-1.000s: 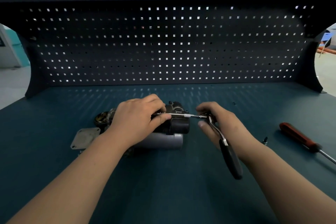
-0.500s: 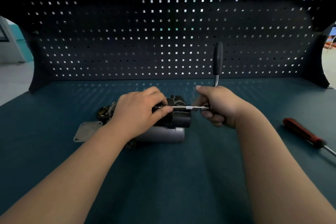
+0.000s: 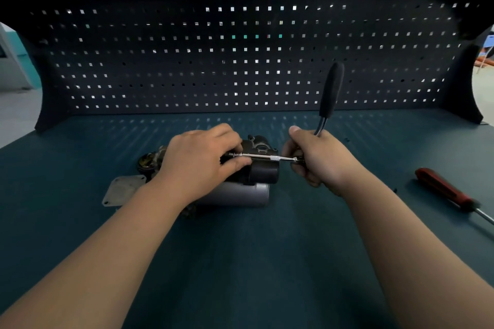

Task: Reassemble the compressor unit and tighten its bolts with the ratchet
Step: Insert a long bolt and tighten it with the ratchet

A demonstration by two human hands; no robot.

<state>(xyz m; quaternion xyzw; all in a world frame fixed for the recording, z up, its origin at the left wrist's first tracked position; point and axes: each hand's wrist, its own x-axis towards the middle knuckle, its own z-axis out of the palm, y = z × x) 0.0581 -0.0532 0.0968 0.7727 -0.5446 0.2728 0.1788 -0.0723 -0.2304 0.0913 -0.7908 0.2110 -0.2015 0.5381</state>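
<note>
Both hands locked on — ratchet handle standing straight up!
The left hand has its fingers curled over the compressor unit, thumb pinching the tip of the slim extension bar against it; the right hand is clenched round the ratchet's head, black grip pointing skyward. The unit sits mid-tabletop — a grey cover plate just to its left, a red-handled screwdriver well off to the right.

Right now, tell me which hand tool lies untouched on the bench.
The red-handled screwdriver, far right; the black-handled ratchet is gripped by the right hand.
</note>
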